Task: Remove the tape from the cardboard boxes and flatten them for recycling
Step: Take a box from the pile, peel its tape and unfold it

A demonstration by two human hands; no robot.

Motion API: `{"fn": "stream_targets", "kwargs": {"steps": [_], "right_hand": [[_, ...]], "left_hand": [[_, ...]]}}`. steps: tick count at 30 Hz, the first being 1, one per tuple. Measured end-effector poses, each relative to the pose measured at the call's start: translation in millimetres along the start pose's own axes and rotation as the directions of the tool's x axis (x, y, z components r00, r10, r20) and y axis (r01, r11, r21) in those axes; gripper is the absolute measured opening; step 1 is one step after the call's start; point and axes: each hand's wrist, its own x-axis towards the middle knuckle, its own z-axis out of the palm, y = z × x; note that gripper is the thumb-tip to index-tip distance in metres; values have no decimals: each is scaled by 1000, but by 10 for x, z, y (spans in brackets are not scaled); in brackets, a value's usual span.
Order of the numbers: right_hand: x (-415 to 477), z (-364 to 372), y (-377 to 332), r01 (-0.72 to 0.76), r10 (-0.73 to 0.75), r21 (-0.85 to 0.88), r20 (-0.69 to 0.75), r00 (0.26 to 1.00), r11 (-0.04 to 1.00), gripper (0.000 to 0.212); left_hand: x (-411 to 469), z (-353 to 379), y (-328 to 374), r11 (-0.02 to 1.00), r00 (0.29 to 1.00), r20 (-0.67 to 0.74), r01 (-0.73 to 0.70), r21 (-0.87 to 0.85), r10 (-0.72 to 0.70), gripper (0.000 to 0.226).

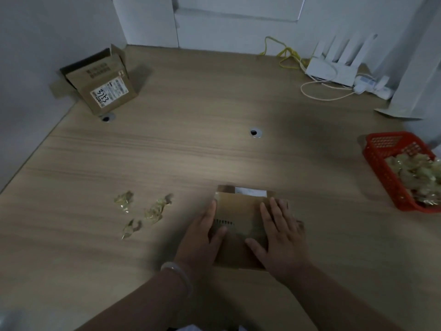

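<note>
Presses a flat-lying box onto the near desk with straight fingers: left hand along its left edge, thumb on top, right hand spread flat on its right half. Shows three crumpled tape scraps just left of it and a red basket holding tape wads at the right edge. Has an open box in the far left corner and a router far right.
</note>
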Motion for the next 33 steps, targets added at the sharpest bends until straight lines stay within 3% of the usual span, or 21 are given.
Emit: {"fn": "stream_targets", "kwargs": {"steps": [2,4,7,10,13,18,21,26,31,33], "right_hand": [[17,2,10,5,-5,-9,-10,1000,1000,85],[34,-27,-2,-1,1,-15,-15,1000,1000,82],[14,-70,-70,72,-73,-20,-15,997,997,70],[16,-91,-173,205,-205,-14,9,979,979,54],[29,-118,-228,209,-206,-28,89,975,978,61],[16,-101,-225,210,-204,-43,113,972,977,68],[16,-65,-208,216,-211,-46,86,974,975,66],[18,-13,-195,217,-213,-58,71,974,974,66],[19,-21,-218,212,-208,-58,74,975,975,66],[18,-34,-223,207,-203,-56,74,976,977,67]], "left_hand": [[20,-17,-77,1000,998,57,-21,-14,22,86],[1,-46,-161,991,994,113,18,-134,-3,95],[-86,-41,-188,926,990,124,107,-361,-66,72],[-129,6,-103,931,998,46,50,-361,-36,41],[-165,-20,-41,939,996,-28,67,-337,-82,31],[-420,-106,-94,948,990,1,136,-288,-142,29],[-616,-126,-108,971,981,-83,159,-177,-176,29],[-736,-114,-64,963,947,-198,231,-136,-255,18],[-754,-32,-4,913,911,-214,285,-293,-353,20],[-756,-11,24,926,912,-236,272,-260,-334,21]]}}
